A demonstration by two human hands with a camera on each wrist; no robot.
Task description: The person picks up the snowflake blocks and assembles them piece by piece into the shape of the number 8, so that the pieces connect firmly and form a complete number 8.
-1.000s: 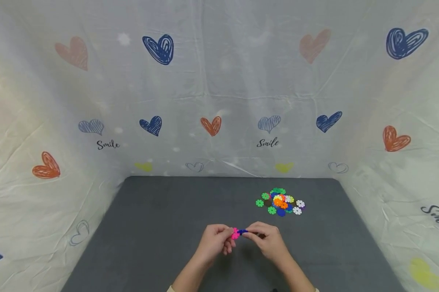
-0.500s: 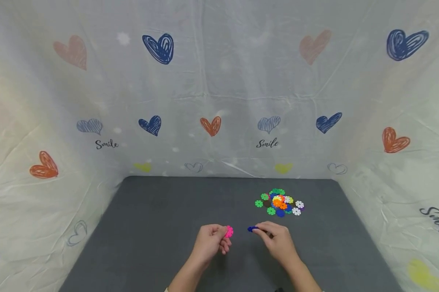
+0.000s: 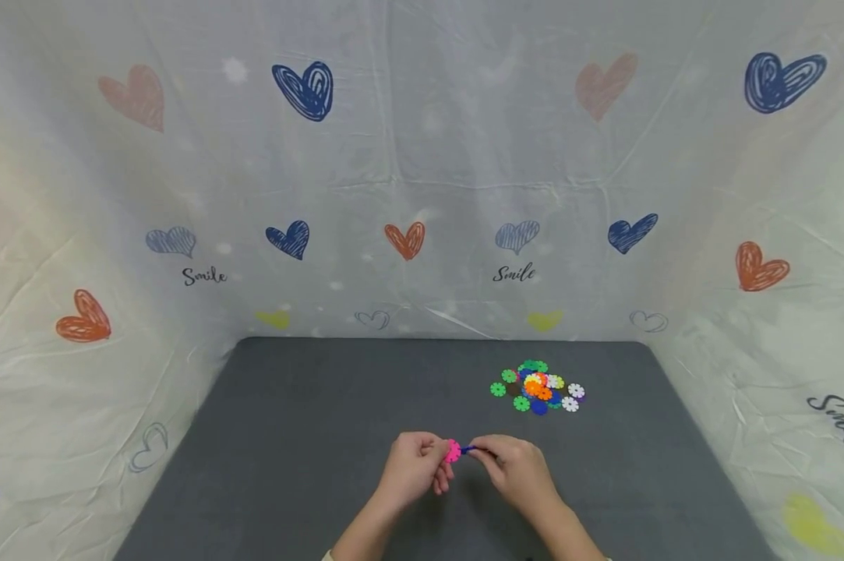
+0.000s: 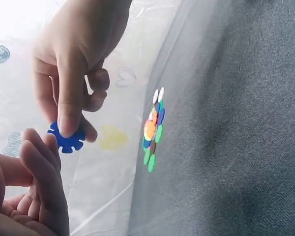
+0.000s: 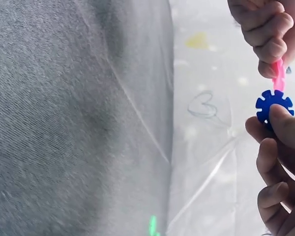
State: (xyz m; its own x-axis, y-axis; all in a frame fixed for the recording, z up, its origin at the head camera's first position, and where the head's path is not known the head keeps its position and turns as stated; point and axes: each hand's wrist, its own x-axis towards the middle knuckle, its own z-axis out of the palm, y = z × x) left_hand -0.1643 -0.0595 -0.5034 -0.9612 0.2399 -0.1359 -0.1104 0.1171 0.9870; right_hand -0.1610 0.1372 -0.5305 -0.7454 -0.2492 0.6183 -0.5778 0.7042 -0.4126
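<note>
My left hand (image 3: 413, 466) pinches a pink notched disc (image 3: 453, 450) between thumb and fingers, above the near middle of the table. Opposite it, my right hand (image 3: 514, 466) pinches a blue notched disc (image 5: 274, 104) by its edge. In the right wrist view the two discs meet edge to edge, set crosswise to each other; whether their slots are locked together I cannot tell. The left wrist view shows the blue disc (image 4: 67, 138) under the right thumb, while the left fingers hide the pink one.
A loose pile of notched discs (image 3: 539, 389) in green, orange, white, blue and other colours lies on the dark grey table (image 3: 337, 405), towards the back right. A pale curtain (image 3: 436, 156) printed with hearts stands behind the table and at its sides.
Half a second ago the hands had drawn apart, with a gap between the pink and blue discs. Now they have come back together and the discs meet.
</note>
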